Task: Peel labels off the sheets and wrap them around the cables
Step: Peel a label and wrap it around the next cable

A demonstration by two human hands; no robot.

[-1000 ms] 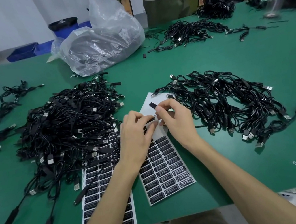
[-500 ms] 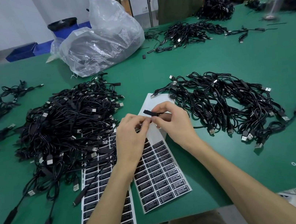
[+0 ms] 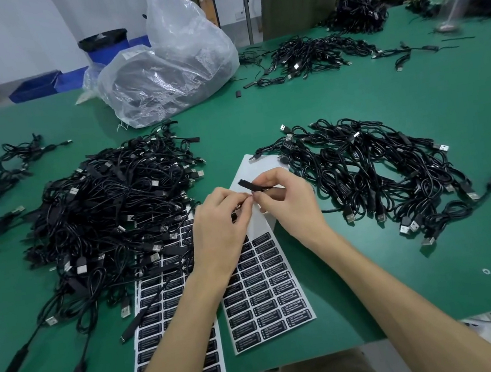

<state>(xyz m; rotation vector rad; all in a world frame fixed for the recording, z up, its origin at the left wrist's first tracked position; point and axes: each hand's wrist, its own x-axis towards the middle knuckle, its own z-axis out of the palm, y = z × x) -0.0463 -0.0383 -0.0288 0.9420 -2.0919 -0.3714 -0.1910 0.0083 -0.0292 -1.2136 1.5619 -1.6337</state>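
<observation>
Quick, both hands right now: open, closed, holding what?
Left hand: fingertips pinch the cable beside the right fingers; anything else in the pinch cannot be told.
Right hand: grips the same cable's black end.

Green table (image 3: pixel 352 99) bears cable piles (image 3: pixel 113 205), label sheets (image 3: pixel 268 303), plastic bag (image 3: pixel 169 69).

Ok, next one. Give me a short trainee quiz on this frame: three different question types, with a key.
1. True or false: the plastic bag lies on the right label sheet.
2. The top of that sheet is: A bare backing; B full of labels; C folded over.
3. What partly covers the left label sheet?
Key: 1 false, it lies at the far side of the table. 2 A. 3 The large cable pile.
</observation>
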